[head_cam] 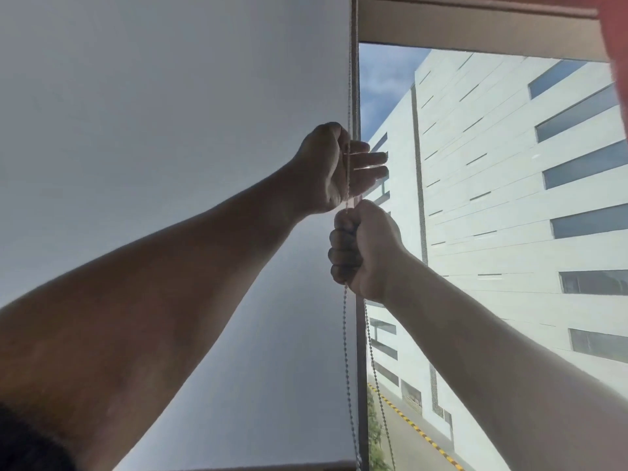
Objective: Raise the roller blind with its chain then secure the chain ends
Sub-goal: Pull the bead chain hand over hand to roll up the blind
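Two hands working a roller blind's bead chain at a window.

At frame centre, the right hand (365,248) is clenching the chain (346,338), while the left hand (339,168), fingers (372,159) released, is hovering above; the blind (170,113) is filling the left.

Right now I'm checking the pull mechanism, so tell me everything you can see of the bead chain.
The thin grey metal-looking bead chain hangs vertically along the right edge of the white roller blind. The right hand grips it in a fist; above, it crosses the open palm of the left hand. Below the fist two strands hang, diverging slightly, and run out of view at the bottom.
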Motion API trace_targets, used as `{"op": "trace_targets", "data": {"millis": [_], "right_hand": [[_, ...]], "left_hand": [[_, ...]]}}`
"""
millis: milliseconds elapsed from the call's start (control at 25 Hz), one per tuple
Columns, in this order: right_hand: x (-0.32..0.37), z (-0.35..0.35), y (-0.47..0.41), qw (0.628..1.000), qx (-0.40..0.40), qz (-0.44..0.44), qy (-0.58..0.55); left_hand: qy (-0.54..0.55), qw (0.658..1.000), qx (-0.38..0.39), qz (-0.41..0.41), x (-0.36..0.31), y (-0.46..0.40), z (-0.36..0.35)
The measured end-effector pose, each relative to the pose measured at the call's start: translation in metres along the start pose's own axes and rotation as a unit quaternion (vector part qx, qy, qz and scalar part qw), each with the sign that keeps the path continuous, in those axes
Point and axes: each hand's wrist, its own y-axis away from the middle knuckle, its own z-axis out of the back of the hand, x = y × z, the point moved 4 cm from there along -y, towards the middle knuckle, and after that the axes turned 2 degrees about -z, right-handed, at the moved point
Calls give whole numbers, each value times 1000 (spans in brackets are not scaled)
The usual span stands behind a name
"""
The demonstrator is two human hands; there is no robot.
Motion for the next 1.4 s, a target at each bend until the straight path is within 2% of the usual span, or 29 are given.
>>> {"op": "trace_targets", "data": {"millis": [280,400,600,880,1040,1160,1280,1400], "right_hand": [[-16,22,5,999,14,-4,34],[-56,36,12,999,17,-31,33],[-132,56,30,994,-4,-105,15],[-187,68,53,984,-3,-175,30],[-170,75,49,972,42,-169,158],[-117,86,24,974,-12,-86,209],[-51,78,-9,995,-63,-22,75],[-15,39,-25,999,-14,-9,-41]], "left_hand": [[27,999,8,39,27,-8,-11],[29,996,27,79,66,5,-4],[24,993,-3,117,143,34,16],[21,994,-9,105,206,61,37],[12,995,7,95,203,65,43],[2,996,8,89,201,68,46],[-20,994,11,107,200,70,42],[-14,994,29,109,199,71,32]]}}
